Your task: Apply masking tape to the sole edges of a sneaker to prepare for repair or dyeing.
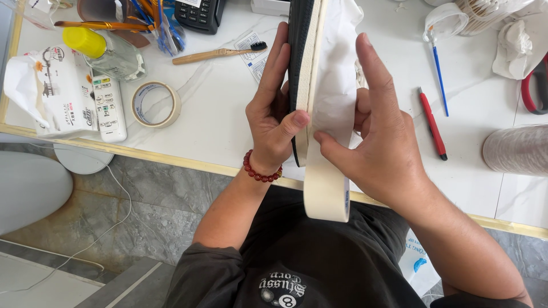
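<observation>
My left hand [275, 108] grips a shoe [302, 51] held on its side, dark sole facing left, white upper facing right. A red bead bracelet circles that wrist. My right hand [379, 137] presses cream masking tape along the shoe's sole edge, thumb and forefinger pinching the strip. The tape roll [326, 191] hangs below the shoe, near my lap. Both hands are over the front edge of a white marble-look table [211, 114].
On the table lie a second tape roll [155, 104], a wooden toothbrush [220, 53], a remote [108, 108], a tissue pack [51, 94], a yellow-capped bottle [105, 54], a red pen [432, 122], a blue brush [438, 71] and a clear film roll [516, 149].
</observation>
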